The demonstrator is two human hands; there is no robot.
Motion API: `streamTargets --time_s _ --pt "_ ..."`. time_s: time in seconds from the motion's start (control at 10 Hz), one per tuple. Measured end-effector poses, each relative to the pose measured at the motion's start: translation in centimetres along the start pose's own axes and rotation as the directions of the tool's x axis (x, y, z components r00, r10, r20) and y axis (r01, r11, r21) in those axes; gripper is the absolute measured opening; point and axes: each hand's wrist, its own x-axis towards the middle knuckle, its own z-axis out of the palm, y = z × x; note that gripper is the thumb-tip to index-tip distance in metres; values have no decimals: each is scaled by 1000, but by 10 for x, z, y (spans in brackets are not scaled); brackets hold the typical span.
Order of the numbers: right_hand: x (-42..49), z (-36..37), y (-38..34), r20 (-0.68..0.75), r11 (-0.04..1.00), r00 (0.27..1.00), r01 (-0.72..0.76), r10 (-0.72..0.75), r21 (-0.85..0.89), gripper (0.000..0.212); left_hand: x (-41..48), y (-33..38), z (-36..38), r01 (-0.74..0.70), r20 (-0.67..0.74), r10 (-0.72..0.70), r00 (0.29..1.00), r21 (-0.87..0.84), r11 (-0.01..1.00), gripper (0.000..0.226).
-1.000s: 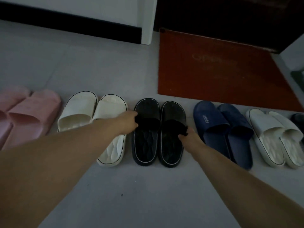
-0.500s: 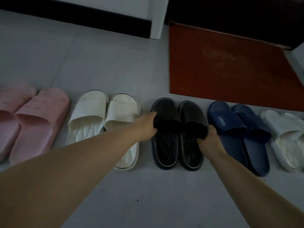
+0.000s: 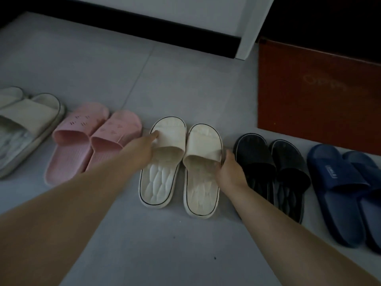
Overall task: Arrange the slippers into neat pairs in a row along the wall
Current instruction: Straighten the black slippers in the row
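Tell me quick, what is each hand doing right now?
Left hand: open, fingers resting on the left cream slipper.
Right hand: gripping the outer edge of the right cream slipper.

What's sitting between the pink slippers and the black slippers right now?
In the head view, the cream slipper pair with dark-edged soles lies there, the left hand and right hand touching its outer sides.

Both hands are on the cream pair in the middle of the floor [image 3: 185, 89]. The left hand [image 3: 142, 148] lies on the strap of the left cream slipper [image 3: 162, 159]; the right hand [image 3: 228, 172] grips the strap edge of the right cream slipper [image 3: 203, 168]. Pink slippers [image 3: 90, 141] sit to the left, black slippers [image 3: 274, 168] and blue slippers [image 3: 346, 188] to the right, with a red mat [image 3: 319, 96] behind.
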Motion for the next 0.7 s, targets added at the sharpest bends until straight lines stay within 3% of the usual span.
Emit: streamTargets --time_s 0.1,0.5,0.7 --pt "-3 -1 4 -78 1000 997 -23 24 11 41 7 -2 8 -40 -38 39 999 -30 999 59" --pt "-12 3 0 -92 998 996 20 -14 64 43 5 -8 7 -8 -80 4 997 -50 999 55" --pt "-13 6 -3 -85 999 996 22 -18 48 44 0 -10 3 29 -36 -32 999 -76 997 57"
